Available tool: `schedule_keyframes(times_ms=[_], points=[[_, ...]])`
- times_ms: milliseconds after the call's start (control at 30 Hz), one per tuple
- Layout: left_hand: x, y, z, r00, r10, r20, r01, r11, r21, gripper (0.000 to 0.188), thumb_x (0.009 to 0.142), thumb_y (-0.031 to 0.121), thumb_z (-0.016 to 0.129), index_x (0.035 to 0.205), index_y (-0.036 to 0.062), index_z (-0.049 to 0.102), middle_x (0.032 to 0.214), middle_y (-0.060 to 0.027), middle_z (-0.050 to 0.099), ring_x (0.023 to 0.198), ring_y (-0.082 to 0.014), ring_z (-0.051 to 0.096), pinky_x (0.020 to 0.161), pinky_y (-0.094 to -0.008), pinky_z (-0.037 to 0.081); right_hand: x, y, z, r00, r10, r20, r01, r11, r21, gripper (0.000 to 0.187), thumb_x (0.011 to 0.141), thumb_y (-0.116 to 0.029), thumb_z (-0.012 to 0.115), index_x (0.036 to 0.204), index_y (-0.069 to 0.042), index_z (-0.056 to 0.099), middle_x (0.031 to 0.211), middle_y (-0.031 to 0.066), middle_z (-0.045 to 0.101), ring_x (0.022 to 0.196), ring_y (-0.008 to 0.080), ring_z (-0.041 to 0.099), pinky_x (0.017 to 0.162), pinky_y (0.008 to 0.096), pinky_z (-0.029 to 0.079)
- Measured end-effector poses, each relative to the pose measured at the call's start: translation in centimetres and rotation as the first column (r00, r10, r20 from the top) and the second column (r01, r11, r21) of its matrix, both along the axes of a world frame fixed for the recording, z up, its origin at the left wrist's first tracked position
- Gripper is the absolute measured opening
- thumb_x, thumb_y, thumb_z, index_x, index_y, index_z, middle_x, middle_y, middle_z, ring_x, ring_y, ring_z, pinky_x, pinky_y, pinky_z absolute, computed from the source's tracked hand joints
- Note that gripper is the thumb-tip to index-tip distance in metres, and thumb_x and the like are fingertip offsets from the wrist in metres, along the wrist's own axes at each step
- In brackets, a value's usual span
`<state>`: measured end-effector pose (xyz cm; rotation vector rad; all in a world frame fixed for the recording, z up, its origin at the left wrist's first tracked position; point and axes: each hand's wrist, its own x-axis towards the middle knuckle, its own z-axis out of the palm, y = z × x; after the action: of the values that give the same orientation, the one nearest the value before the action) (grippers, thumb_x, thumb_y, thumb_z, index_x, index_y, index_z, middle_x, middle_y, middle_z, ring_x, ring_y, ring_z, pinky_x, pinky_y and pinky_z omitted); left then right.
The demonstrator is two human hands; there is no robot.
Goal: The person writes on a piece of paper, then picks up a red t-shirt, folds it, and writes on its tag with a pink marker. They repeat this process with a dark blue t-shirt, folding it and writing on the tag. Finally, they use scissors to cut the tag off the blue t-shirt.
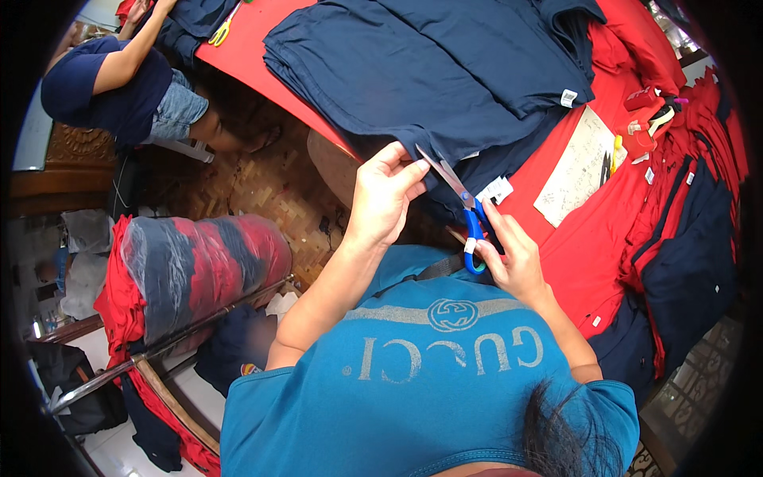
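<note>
Blue-handled scissors [474, 230], one pair: gripped in the right hand [515, 254], above the near edge of the worktable, blades pointing away and toward the left, tips at the edge of the navy garment beside the left hand. Right hand: fingers bent about the blue handle loops, the thumb at the nearer loop; how far each finger passes through cannot be told. Left hand [384, 191]: thumb and index finger pinching the garment's edge just beside the blade tips, the other fingers curled toward the palm. Navy garment [413, 75], dark cloth: spread with folds over the far part of the table, one white label [568, 98] with a barcode on its right side. White tags [496, 190], a cluster: near the scissors' pivot, on dark cloth. Red cloth [250, 40]: beneath the navy garment, visible along its left side. Paper sheet [574, 168], handwritten: on red fabric, right of the scissors — a yellow-handled tool [617, 153] at its right edge. Navy clothing [690, 246]: heaped at far right, beside red clothing [584, 266]. Plastic-wrapped bundle [211, 266], red and navy: lower left, well apart from both hands.
</note>
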<state>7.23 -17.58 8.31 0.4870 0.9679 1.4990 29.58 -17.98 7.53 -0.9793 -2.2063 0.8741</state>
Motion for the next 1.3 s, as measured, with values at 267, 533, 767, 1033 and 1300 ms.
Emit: schedule_keyframes(times_ms=[267, 533, 767, 1033, 1300], points=[[-0.4, -0.2, 0.0, 0.999, -0.047, -0.002, 0.047, 0.999, -0.01, 0.027, 0.091, -0.003, 0.058, 0.118, -0.0011, 0.059, 0.113, -0.0095, 0.065, 0.102, -0.02, 0.064, 0.089, -0.0369, 0.054, -0.1, 0.1, -0.2, 0.982, -0.054, -0.183, -0.032, 0.899, -0.436, 0.055, 0.084, 0.0, 0.065, 0.137, 0.001, 0.05, 0.092, 0.0136, 0.062, 0.076, 0.0183, 0.059, 0.07, 0.0298, 0.049], [-0.6, -0.8, -0.1, 0.99, -0.098, -0.102, 0.1, 0.995, 0.016, 0.037, 0.089, -0.005, 0.058, 0.126, -0.0005, 0.053, 0.117, -0.0103, 0.063, 0.104, -0.0192, 0.063, 0.091, -0.0353, 0.053, -0.7, 0.3, 0.7, 0.978, -0.006, -0.207, -0.09, 0.887, -0.452, 0.05, 0.088, -0.005, 0.06, 0.136, 0.001, 0.05, 0.117, 0.0167, 0.065, 0.103, 0.0192, 0.063, 0.088, 0.03, 0.049], [-0.1, -0.7, 0.2, 0.994, -0.081, -0.077, 0.079, 0.996, -0.029, 0.039, 0.088, -0.005, 0.058, 0.126, -0.0005, 0.052, 0.113, -0.0085, 0.062, 0.102, -0.0165, 0.061, 0.089, -0.0307, 0.051, -0.7, 1.2, 0.2, 0.934, -0.174, -0.311, -0.164, 0.564, -0.809, 0.049, 0.092, -0.008, 0.059, 0.139, 0.001, 0.049, 0.112, 0.0116, 0.065, 0.098, 0.0183, 0.062, 0.086, 0.0302, 0.05], [-1.3, 0.3, 0.3, 0.984, -0.066, -0.162, 0.071, 0.997, 0.023, 0.028, 0.087, -0.003, 0.06, 0.115, -0.0007, 0.058, 0.104, -0.0047, 0.062, 0.092, -0.0085, 0.058, 0.083, -0.0229, 0.048, -1.8, 1.7, 0.2, 0.958, -0.07, -0.279, -0.126, 0.771, -0.624, 0.054, 0.087, -0.014, 0.064, 0.136, 0.003, 0.05, 0.123, 0.0177, 0.062, 0.111, 0.0213, 0.06, 0.095, 0.0322, 0.046], [-2.1, 1.5, 0.0, 0.992, 0.011, -0.122, -0.009, 1.0, 0.015, 0.028, 0.087, -0.001, 0.062, 0.114, 0.0007, 0.058, 0.101, -0.003, 0.062, 0.087, -0.0063, 0.056, 0.077, -0.0212, 0.047, -2.4, 3.3, 0.6, 0.957, -0.171, -0.235, -0.116, 0.519, -0.847, 0.048, 0.091, -0.009, 0.058, 0.137, 0.002, 0.049, 0.123, 0.0149, 0.062, 0.111, 0.0225, 0.06, 0.096, 0.0326, 0.046]])
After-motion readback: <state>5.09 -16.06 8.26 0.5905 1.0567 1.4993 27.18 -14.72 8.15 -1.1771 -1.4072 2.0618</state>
